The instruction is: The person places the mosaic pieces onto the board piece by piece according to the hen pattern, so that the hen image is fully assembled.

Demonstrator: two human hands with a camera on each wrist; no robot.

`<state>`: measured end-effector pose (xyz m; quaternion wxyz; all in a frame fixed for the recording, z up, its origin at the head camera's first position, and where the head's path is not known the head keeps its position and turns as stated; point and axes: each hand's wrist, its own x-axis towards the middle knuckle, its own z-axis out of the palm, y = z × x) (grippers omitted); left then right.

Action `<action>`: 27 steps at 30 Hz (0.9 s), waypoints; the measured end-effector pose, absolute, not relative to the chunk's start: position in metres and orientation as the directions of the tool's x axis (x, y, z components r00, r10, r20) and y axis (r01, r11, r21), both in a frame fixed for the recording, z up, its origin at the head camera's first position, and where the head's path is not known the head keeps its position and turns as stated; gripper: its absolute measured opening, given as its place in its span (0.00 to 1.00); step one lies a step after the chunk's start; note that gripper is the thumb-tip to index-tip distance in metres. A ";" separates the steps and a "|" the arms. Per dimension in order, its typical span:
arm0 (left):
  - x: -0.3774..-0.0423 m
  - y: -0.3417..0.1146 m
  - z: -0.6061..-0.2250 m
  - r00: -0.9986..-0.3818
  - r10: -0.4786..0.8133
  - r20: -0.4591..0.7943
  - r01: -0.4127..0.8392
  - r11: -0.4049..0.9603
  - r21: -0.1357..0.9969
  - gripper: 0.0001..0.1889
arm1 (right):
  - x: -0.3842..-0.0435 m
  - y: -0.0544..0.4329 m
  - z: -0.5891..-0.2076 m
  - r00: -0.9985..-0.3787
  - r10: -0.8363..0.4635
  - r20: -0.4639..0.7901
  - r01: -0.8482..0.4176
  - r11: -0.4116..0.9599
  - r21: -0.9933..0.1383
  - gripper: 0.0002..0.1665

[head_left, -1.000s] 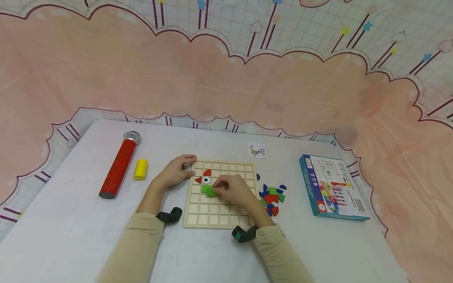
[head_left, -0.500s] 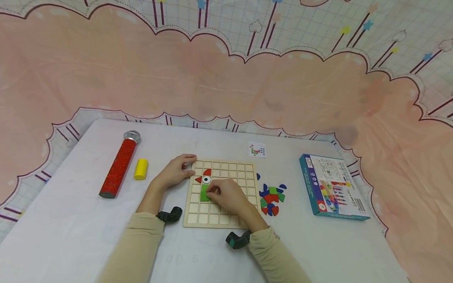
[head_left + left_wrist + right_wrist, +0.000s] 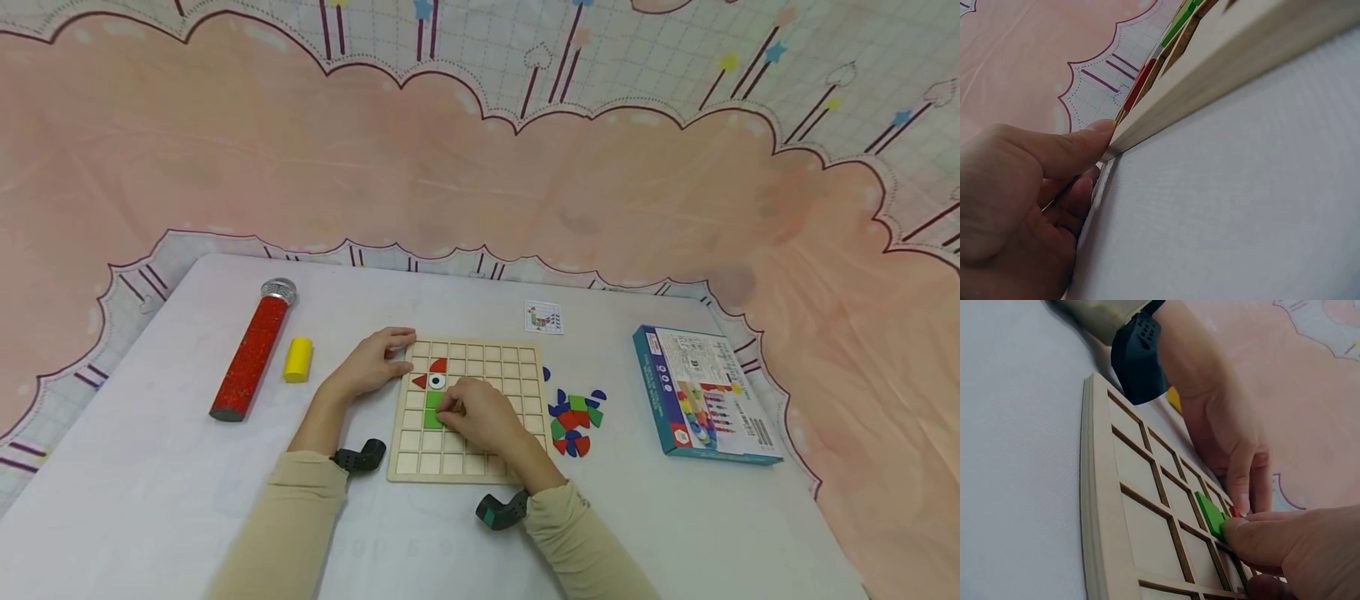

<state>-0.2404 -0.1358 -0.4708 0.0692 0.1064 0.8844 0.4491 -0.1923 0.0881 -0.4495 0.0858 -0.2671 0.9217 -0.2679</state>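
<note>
A wooden grid board lies on the white table. My left hand holds its far left corner, the thumb on the side edge in the left wrist view. My right hand pinches a green square tile over a cell on the board's left side; the tile looks slightly tilted in the right wrist view. Directly above it in the head view sits another green square. Beyond that are a white eye tile, a red triangle and a red quarter-round tile.
Loose red, green and blue tiles lie right of the board. A small pattern card is behind it. A game box stands farther right. On the left are a red microphone and a yellow cylinder.
My right hand has moved left and slightly nearer with the green tile, which now sits just below the other green square. My left hand has stayed at the board's corner.
</note>
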 end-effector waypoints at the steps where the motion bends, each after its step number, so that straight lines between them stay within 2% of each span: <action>1: -0.241 -0.136 -0.471 -0.968 0.250 -0.027 0.126 0.574 0.809 0.27 | -0.192 0.088 -0.450 -0.842 -0.539 -0.014 -0.449 0.715 -0.536 0.03; 9: -0.241 -0.136 -0.472 -0.968 0.251 -0.028 0.126 0.576 0.808 0.27 | -0.193 0.090 -0.450 -0.838 -0.545 -0.019 -0.454 0.718 -0.527 0.05; 15: -0.241 -0.136 -0.471 -0.967 0.255 -0.022 0.133 0.573 0.809 0.27 | -0.205 0.106 -0.449 -0.833 -0.552 -0.022 -0.446 0.695 -0.564 0.09; 22: -0.240 -0.136 -0.471 -0.968 0.247 -0.039 0.115 0.579 0.807 0.28 | -0.229 0.155 -0.441 -0.843 -0.537 0.024 -0.430 0.647 -0.629 0.12; 27: -0.241 -0.136 -0.471 -0.969 0.242 -0.055 0.101 0.586 0.804 0.28 | -0.240 0.206 -0.434 -0.891 -0.454 -0.015 -0.331 0.671 -0.663 0.14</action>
